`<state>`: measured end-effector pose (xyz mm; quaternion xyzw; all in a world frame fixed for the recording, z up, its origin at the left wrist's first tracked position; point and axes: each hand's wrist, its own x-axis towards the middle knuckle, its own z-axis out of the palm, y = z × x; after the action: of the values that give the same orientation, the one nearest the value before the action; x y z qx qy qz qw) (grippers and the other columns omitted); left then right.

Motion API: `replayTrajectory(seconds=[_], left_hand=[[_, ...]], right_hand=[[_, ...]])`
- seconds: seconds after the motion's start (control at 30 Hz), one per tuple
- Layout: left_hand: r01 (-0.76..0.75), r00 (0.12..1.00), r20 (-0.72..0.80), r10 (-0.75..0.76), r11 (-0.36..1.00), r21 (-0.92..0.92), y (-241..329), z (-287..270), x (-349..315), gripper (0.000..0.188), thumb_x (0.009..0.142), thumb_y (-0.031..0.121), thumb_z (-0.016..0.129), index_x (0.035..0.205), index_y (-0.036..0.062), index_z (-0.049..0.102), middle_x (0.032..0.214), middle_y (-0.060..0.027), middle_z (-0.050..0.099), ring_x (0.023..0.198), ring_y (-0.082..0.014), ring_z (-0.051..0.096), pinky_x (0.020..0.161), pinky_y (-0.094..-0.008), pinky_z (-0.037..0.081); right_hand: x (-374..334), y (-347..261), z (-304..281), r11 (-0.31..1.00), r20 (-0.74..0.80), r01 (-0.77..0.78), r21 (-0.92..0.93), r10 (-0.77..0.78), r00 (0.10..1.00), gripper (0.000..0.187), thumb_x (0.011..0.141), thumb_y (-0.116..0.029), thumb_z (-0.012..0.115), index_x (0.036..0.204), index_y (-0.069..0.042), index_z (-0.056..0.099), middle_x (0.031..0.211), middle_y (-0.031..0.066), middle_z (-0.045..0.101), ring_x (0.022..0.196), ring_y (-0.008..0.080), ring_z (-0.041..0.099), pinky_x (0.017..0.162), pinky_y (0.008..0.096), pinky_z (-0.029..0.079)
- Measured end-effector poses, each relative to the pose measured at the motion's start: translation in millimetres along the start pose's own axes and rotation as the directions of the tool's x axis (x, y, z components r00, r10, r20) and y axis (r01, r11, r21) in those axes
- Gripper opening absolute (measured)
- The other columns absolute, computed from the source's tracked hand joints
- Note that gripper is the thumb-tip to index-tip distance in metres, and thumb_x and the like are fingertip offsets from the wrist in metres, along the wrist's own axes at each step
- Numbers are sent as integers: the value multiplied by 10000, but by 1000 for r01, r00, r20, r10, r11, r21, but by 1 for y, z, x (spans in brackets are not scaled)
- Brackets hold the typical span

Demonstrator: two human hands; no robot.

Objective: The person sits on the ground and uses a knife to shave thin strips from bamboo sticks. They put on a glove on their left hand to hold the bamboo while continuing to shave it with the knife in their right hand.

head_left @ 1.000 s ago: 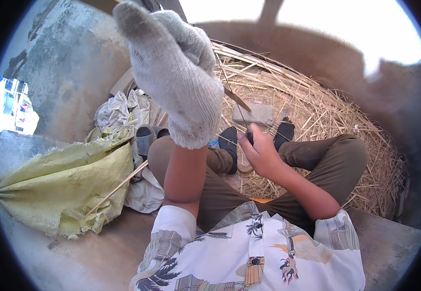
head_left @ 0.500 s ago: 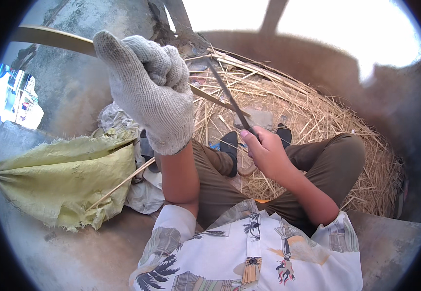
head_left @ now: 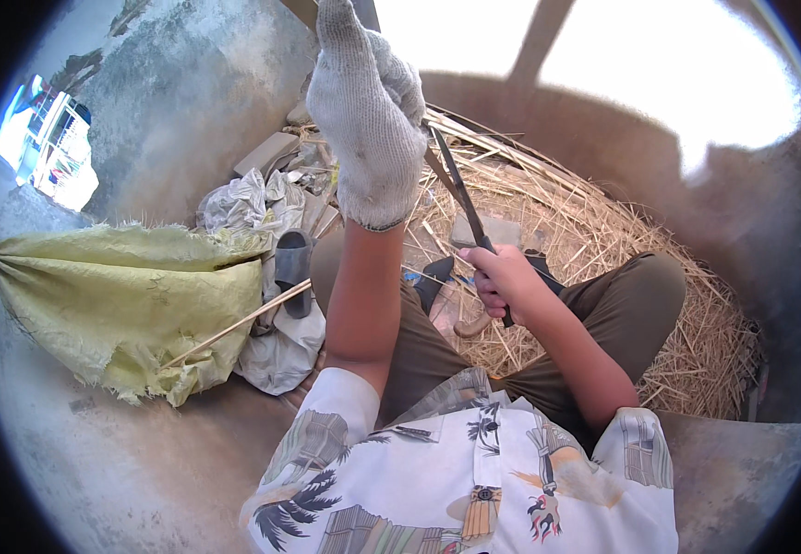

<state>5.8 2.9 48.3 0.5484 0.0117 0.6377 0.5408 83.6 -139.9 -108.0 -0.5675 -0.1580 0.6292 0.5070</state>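
In a grey-white knitted glove, my left hand (head_left: 370, 129) is raised in front of me at the top, its fingers closed around a long, flat strip that looks like bamboo (head_left: 441, 174). Below the glove, the strip slants down toward the knife. My right hand (head_left: 508, 284), bare, grips the dark handle of a knife (head_left: 458, 181) between my knees. Its long narrow blade points up and away, close against the strip; whether they touch I cannot tell. The strip's far end is mostly out of view.
Pale shavings and split strips (head_left: 594, 235) cover the floor ahead. A grey block (head_left: 493, 231) lies among them, with a curved wooden piece (head_left: 471, 326) nearer. To the left are a yellow-green sack (head_left: 132, 300), a thin stick (head_left: 234, 325), a dark slipper (head_left: 293, 263) and crumpled white sheeting (head_left: 276, 355).
My left hand has moved right and farther up, carrying the strip with it. The knife blade is now steeper, and my right hand has shifted slightly right and nearer.
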Motion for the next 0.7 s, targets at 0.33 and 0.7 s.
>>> replayTrajectory(seconds=[0.33,0.7], left_hand=[[29,999,-21,-30,997,-72,6,1,-3,621,1006,579,454,571,166,294,527,62,213,417,-61,183,374,-243,162],[-33,993,-115,36,999,34,-3,-12,2,618,1005,587,446,582,158,308,525,58,226,407,-77,225,366,-253,171]], right_hand=[[-1,-5,-23,922,379,-201,331,65,923,301,981,-298,520,736,-155,421,487,-62,333,326,54,281,291,238,229],[-39,-25,-16,773,58,552,313,-596,801,260,992,-194,450,749,-127,387,486,-20,359,360,86,338,345,249,300]])
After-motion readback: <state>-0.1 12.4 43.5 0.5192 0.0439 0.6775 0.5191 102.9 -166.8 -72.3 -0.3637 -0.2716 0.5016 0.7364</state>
